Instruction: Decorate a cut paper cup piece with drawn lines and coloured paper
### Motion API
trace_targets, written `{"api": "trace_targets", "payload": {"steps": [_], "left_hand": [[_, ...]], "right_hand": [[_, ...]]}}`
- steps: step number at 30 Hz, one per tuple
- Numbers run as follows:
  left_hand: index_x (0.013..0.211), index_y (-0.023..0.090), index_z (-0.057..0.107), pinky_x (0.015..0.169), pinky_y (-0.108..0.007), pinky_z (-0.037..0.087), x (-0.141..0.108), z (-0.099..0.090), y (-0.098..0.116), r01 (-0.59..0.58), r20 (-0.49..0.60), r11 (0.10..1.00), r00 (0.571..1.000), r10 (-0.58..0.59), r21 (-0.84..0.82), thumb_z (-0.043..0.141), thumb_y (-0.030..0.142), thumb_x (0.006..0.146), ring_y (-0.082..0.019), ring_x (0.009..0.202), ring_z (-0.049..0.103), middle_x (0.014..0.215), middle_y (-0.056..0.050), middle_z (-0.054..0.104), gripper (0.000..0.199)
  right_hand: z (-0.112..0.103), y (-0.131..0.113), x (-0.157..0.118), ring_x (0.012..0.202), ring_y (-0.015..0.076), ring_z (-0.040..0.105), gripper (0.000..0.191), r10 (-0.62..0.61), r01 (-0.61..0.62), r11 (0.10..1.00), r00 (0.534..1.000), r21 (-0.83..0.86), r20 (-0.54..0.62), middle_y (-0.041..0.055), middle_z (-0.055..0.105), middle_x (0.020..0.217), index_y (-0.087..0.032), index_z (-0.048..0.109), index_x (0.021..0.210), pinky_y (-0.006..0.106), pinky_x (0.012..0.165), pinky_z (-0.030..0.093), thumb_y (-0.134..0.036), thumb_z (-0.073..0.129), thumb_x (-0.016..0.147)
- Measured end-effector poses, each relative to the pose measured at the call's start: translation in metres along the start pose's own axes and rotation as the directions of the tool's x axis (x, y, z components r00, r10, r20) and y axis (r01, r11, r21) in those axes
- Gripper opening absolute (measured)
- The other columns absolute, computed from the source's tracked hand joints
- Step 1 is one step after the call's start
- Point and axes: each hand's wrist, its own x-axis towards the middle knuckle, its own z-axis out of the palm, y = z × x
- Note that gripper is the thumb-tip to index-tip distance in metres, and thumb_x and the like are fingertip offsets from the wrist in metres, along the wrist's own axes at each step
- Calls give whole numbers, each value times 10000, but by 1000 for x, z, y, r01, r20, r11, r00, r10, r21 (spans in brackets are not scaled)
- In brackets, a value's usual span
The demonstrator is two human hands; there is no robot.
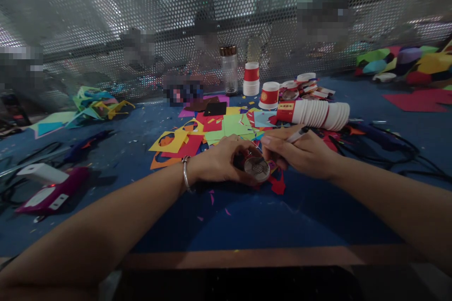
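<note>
"Where's the round piece (257,170)?"

"Low in the middle of the desk (169,225), its grey, dark-lined face turned up towards the person. The left grip (224,157) curls around it from the left side."

"And the right grip (300,153)?"

"Closed on a pen (297,135), dark end up. Its fingers are just beside the round piece; I can't tell whether they touch. The pen's tip is hidden."

"How much room towards the person?"

"A broad band of blue surface, with a few purple scraps (212,197), runs from the hands to the near edge (240,258). Both forearms reach across that edge, one at each side."

"Beyond the hands?"

"Tight. Coloured paper (237,125) lies right behind them, and a cup stack (318,114) lies on its side just past the right grip. Farther back, a jar (230,73) and upright cups (251,80) stand near the mesh screen (183,14)."

"Sideways?"

"On the left, a stretch of blue with specks separates the paper from a blue tool (86,145); a purple power strip (54,193) sits nearer, beyond the forearm. On the right, black cables (374,157) crowd close to the wrist."
</note>
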Motion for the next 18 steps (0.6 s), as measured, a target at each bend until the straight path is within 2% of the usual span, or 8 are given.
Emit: {"api": "trace_targets", "payload": {"steps": [10,18], "left_hand": [[936,192,689,809,-322,468,0,-1,4,-3,-36,994,999,7,113,888,342,646,-206,893,614,952,-37,706,382],[966,205,711,795,-311,462,-1,-1,1,0,-27,996,1000,2,88,875,353,664,-199,894,600,966,-34,698,374]], "right_hand": [[1,-1,-2,423,65,454,384,-20,20,1000,1000,-20,17,-59,494,491,-179,578,678,221,456,345,-298,422,1009],[4,-1,-4,423,70,473,394,0,-1,1000,999,25,35,-52,495,473,-171,597,677,217,460,358,-313,439,1009]]}}
